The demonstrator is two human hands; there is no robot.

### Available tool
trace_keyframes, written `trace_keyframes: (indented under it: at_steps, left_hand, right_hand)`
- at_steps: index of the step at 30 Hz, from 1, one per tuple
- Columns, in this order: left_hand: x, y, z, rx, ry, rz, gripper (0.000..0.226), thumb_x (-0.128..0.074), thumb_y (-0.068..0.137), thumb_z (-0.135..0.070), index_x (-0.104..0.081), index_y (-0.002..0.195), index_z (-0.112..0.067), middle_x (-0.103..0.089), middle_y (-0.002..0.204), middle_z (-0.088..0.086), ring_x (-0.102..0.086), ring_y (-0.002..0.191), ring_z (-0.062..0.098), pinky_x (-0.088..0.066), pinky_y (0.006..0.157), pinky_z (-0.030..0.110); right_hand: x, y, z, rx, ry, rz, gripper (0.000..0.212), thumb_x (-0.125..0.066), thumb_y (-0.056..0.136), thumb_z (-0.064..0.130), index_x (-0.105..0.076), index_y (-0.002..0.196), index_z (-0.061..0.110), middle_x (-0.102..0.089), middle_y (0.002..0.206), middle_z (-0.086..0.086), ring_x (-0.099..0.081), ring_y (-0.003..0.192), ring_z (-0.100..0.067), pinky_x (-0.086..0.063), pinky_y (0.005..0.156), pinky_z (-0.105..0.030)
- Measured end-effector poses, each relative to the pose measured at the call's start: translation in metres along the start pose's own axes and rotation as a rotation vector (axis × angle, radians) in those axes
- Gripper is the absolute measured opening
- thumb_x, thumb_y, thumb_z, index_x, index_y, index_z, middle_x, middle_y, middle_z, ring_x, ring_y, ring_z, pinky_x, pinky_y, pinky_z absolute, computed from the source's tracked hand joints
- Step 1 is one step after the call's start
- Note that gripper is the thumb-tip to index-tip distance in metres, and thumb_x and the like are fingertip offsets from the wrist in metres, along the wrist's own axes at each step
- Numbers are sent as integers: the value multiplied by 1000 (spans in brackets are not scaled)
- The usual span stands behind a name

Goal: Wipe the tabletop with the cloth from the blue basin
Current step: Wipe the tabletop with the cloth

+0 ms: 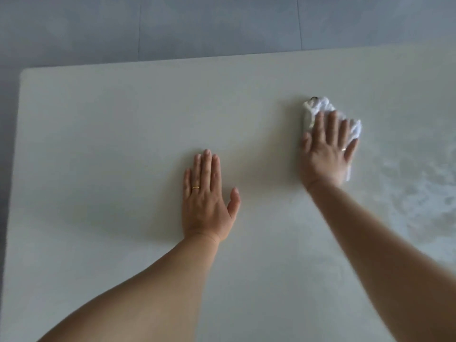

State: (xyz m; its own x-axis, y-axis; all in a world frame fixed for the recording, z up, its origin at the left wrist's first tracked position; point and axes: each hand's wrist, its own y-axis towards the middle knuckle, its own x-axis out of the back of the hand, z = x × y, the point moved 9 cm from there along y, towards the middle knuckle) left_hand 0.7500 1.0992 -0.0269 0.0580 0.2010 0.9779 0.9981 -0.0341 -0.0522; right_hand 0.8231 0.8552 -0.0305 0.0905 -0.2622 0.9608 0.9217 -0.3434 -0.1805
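A pale white tabletop [111, 134] fills most of the view. My right hand [327, 154] lies flat with straight fingers on a crumpled white cloth [320, 106], pressing it to the table right of centre. The cloth sticks out beyond the fingertips and at the hand's right side. My left hand [207, 196] rests palm down with straight fingers on the bare table near the middle, apart from the cloth. The blue basin is not in view.
Wet, patchy streaks [419, 183] cover the table surface to the right of the cloth. The table's far edge and rounded far-left corner [24, 72] border a grey tiled floor [197, 25] beyond.
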Motion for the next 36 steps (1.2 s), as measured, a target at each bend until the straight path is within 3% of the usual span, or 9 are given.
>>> trace_keyframes:
  at_steps: [4, 7, 13, 15, 21, 26, 29, 33, 36]
  left_hand:
    - [3, 0, -1, 2, -25, -11, 73, -36, 87, -44, -29, 147, -4, -24, 156, 12, -21, 145, 27, -15, 117, 43]
    - [3, 0, -2, 0, -40, -3, 74, -37, 85, -43, -30, 147, -4, -24, 156, 12, -21, 145, 27, -15, 118, 44]
    - [2, 0, -2, -5, -45, -7, 74, -35, 85, -44, -29, 147, -4, -23, 157, 12, -20, 145, 28, -14, 118, 44]
    - [2, 0, -1, -9, -41, -5, 74, -34, 85, -43, -30, 147, -4, -24, 156, 13, -21, 145, 29, -14, 118, 44]
    - [3, 1, -2, -15, -25, -9, 75, -28, 85, -46, -26, 149, -5, -19, 158, 12, -15, 146, 28, -9, 119, 43]
    - [0, 0, -2, -18, -12, -20, 75, -28, 86, -46, -26, 148, -6, -19, 158, 12, -16, 146, 28, -9, 118, 42]
    - [-1, 1, -1, -19, -11, -28, 75, -28, 86, -47, -24, 149, -6, -19, 158, 12, -15, 146, 28, -9, 118, 42]
    - [1, 0, -1, -19, 0, -44, 75, -28, 86, -46, -25, 149, -6, -20, 158, 12, -16, 146, 28, -11, 119, 43]
    - [2, 0, 0, -18, -1, -54, 75, -27, 86, -46, -25, 149, -6, -20, 158, 12, -16, 146, 27, -10, 119, 42]
  right_hand:
    - [-30, -90, 76, 403, -48, 79, 55, -20, 96, 45, -7, 149, 34, 4, 157, 9, 9, 145, -16, 12, 116, -39]
    - [-22, -88, 52, 623, -143, 120, 55, -14, 95, 48, -7, 148, 33, -4, 157, 10, 3, 145, -14, 3, 118, -39]
    - [-3, -63, -35, -29, -18, 3, 58, -19, 94, 45, -9, 150, 30, -1, 160, 3, 5, 146, -18, 6, 117, -41]
    - [-15, -96, -3, -23, 13, 10, 57, -26, 97, 39, -10, 150, 27, -1, 159, -1, 4, 146, -23, 6, 117, -44]
    - [-29, -168, 25, 512, -44, 150, 53, -18, 97, 42, -10, 148, 33, -4, 157, 11, 1, 146, -15, 4, 118, -38]
    - [6, -120, -96, 76, -62, 73, 61, -11, 90, 49, -8, 148, 32, -2, 159, 8, 7, 145, -10, 5, 118, -39]
    - [-5, -135, -83, -89, -13, 73, 62, -15, 90, 46, -4, 149, 29, 3, 159, 2, 10, 146, -19, 8, 117, -43]
    - [-33, -228, 8, 419, -58, 107, 57, -28, 96, 41, -18, 150, 27, -10, 158, 2, -2, 146, -21, -2, 116, -45]
    - [-33, -231, -12, 701, -142, 136, 56, -31, 96, 41, -18, 149, 30, -13, 158, 6, -7, 146, -19, -11, 116, -46]
